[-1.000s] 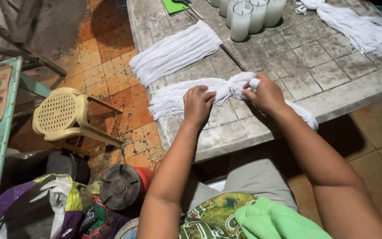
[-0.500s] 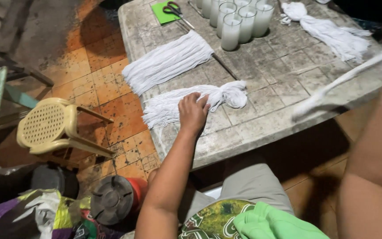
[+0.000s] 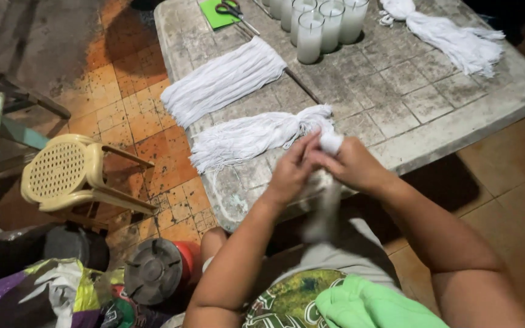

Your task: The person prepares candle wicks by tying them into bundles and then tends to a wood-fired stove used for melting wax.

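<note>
A tied bundle of white string (image 3: pixel 256 135) lies on the worn grey table (image 3: pixel 420 103), its loose ends fanned to the left. My left hand (image 3: pixel 293 170) and my right hand (image 3: pixel 350 165) meet at the bundle's knotted right end near the table's front edge. Both pinch the white knot and a blurred white strand that hangs down from it toward my lap. A second, untied bundle of white string (image 3: pixel 223 79) lies just behind it.
Several glass candles (image 3: pixel 320 21) stand at the back, with scissors (image 3: pixel 233 11) on a green pad (image 3: pixel 219 13). Another tied white bundle (image 3: pixel 451 33) lies at the far right. A cream plastic chair (image 3: pixel 68 173) stands left on the tiled floor.
My right hand, which had swung far out to the right with a long white strand, has come back to the knot. My left hand moved from the bundle's middle to its knotted end.
</note>
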